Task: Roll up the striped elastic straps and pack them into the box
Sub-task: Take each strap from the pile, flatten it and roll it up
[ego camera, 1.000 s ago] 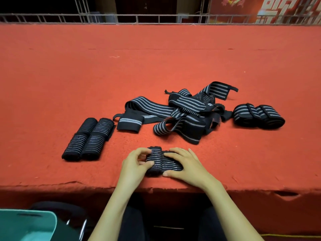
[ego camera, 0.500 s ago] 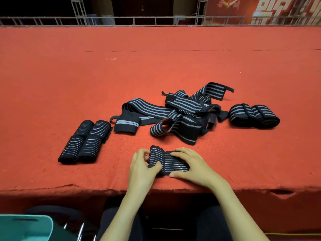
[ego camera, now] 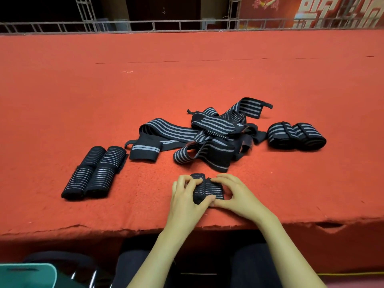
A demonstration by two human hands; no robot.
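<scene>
Curling round a small striped strap roll [ego camera: 207, 189] at the near edge of the red felt surface [ego camera: 83, 90], the left grip [ego camera: 185, 196] and right grip [ego camera: 239, 194] are both pinching it, thumbs almost meeting at its near side. A loose tangle of straps [ego camera: 207, 138] is lying just beyond. Two finished rolls [ego camera: 95, 173] are sitting side by side to the left, and two more rolls [ego camera: 297, 136] to the right. A teal box [ego camera: 27, 275] is showing at the near left, below the surface. A metal railing [ego camera: 145, 24] is running along the far side, and behind it at the far right a red banner [ego camera: 332, 11] is displaying large pale characters, cropped and unreadable.
</scene>
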